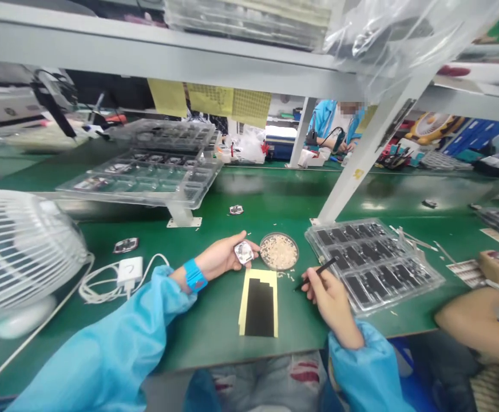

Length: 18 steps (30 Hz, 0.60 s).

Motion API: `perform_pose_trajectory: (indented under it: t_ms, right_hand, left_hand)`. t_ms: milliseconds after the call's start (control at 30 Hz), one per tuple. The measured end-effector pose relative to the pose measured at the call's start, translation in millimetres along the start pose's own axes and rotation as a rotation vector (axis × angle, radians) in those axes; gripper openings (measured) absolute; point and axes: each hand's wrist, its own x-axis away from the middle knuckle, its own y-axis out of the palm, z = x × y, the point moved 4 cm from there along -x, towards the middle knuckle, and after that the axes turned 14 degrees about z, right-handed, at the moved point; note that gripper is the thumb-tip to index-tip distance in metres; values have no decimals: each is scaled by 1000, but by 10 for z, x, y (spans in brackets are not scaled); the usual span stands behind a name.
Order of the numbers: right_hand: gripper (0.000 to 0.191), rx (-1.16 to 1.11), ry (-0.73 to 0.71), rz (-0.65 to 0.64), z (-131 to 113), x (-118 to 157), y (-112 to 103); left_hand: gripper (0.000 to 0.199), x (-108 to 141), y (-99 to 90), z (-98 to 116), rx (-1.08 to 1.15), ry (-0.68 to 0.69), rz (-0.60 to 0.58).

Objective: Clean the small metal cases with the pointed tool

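My left hand (228, 252) holds a small square electronic part (244, 252) with a silvery, white-patterned face turned up; its exact kind I cannot make out. Between the fingers of my right hand (324, 292) is a thin black pen-like tool, perhaps tweezers (318, 273), tip pointing down and left. A yellow sheet with a black adhesive panel (260, 309) lies on the green bench between my hands. Just beyond it stands a round clear dish (279, 252) full of small beige bits, a few of them scattered beside it.
Right of the dish lies a clear tray (372, 263) of dark rectangular parts. A fan (22, 252) and a white charger with cable (130, 271) stand left. Similar parts (236, 210) rest on the bench. A slanted post (356, 160) rises ahead. A co-worker's arm (485, 297) is at right.
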Motion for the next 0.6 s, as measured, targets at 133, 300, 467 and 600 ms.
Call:
perform_pose_trajectory:
  t_ms: [133,300,467,600]
  right_hand:
    - [44,8,-14,-2,-24,-11,9]
    - [39,-25,-44,-38,-48,-9,42]
    - [33,1,-45,-148,-195,-10,192]
    - [24,52,-224,-278,-584,-62,482]
  left_hand:
    - [39,57,-156,-93,85,39,65]
    - [30,95,-278,-92,73,124,142]
    - [27,111,-321,-106,-13,238,231]
    - [23,110,-383,-101,-113,363,307]
